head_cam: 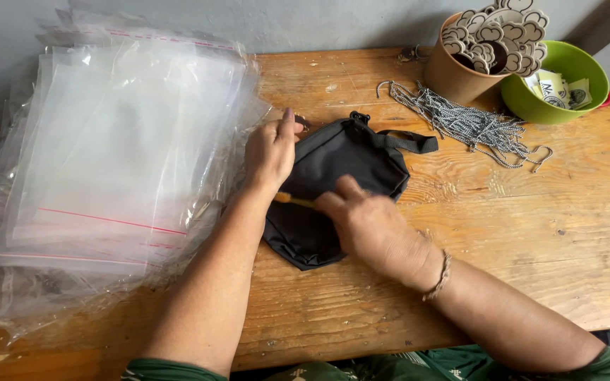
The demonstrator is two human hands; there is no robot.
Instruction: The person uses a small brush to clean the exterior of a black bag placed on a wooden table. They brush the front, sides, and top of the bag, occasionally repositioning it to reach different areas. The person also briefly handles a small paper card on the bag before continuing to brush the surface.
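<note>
A small black fabric pouch [340, 169] with a strap and buckle lies in the middle of the wooden table [531, 233]. My left hand [271, 152] rests on its upper left edge, fingers curled over the fabric. My right hand [361, 219] lies across the pouch's lower part and pinches a thin orange stick-like thing [292, 200] that points left. What that thing is I cannot tell.
A tall stack of clear plastic bags [114, 155] with red seal strips covers the table's left side. A heap of black-and-white cords [467, 123] lies at the back right, beside a brown cup of heart-shaped tags [481, 49] and a green bowl [566, 85] of labels.
</note>
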